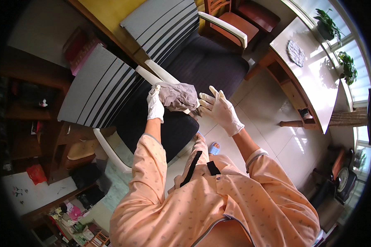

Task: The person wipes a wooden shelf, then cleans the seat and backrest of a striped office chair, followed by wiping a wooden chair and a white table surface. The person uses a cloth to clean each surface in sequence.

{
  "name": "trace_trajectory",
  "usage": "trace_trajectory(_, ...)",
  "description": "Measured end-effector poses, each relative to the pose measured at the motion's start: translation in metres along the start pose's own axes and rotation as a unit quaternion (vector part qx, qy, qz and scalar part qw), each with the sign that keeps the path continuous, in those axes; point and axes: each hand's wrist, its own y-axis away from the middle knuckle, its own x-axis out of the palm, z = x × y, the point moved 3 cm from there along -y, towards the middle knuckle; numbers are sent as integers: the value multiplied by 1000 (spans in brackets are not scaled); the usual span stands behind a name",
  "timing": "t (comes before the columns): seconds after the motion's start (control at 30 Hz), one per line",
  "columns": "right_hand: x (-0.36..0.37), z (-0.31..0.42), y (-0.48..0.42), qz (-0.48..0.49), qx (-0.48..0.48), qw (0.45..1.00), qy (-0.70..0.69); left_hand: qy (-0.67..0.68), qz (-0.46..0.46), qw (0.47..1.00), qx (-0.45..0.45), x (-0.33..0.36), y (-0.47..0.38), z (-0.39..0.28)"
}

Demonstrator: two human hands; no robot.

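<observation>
Both hands wear white gloves. My left hand (155, 104) holds a crumpled greyish-mauve cloth (180, 96) by its left side, above the white armrests between two chairs. Just right of the cloth, my right hand (220, 111) is raised with its fingers spread and nothing held in it. Beneath the cloth and my left hand is the near chair (160, 134), with a black seat and a grey, striped backrest. Behind it stands a matching chair (210, 58). The cloth hides parts of the armrests.
A glossy-topped wooden table (315, 72) stands at the right, bearing a round mat (295, 53) and a potted plant (326, 27) near the window. Wooden chairs (235, 26) are at the top. Wooden shelves (34, 111) stand at the left. Blue slippers (214, 148) rest on the tiled floor.
</observation>
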Motion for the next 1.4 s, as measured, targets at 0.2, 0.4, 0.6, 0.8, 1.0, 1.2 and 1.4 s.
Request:
trace_trajectory(0.2,-3,-23,-105,-117,-109,729,666,-105,50,993,18,9,-57,5)
trace_trajectory(0.4,-19,-83,-171,133,-6,329,935,-530,-74,788,305,-9,-40,9)
trace_trajectory(0.6,-15,-80,-244,117,-140,504,844,-645,-47,715,267,1,-47,48)
trace_trajectory(0.8,6,-102,-368,180,-275,364,871,-723,-117,639,237,-18,-165,-5)
trace_trajectory(1.0,-26,-120,-401,53,-125,518,845,-689,-104,677,237,-18,-178,-10)
trace_trajectory(1.2,-38,-65,-268,152,-27,472,868,-658,-53,706,258,25,-41,33)
trace_trajectory(1.4,-98,-40,-172,-88,334,724,596,-612,-16,752,243,61,41,70)
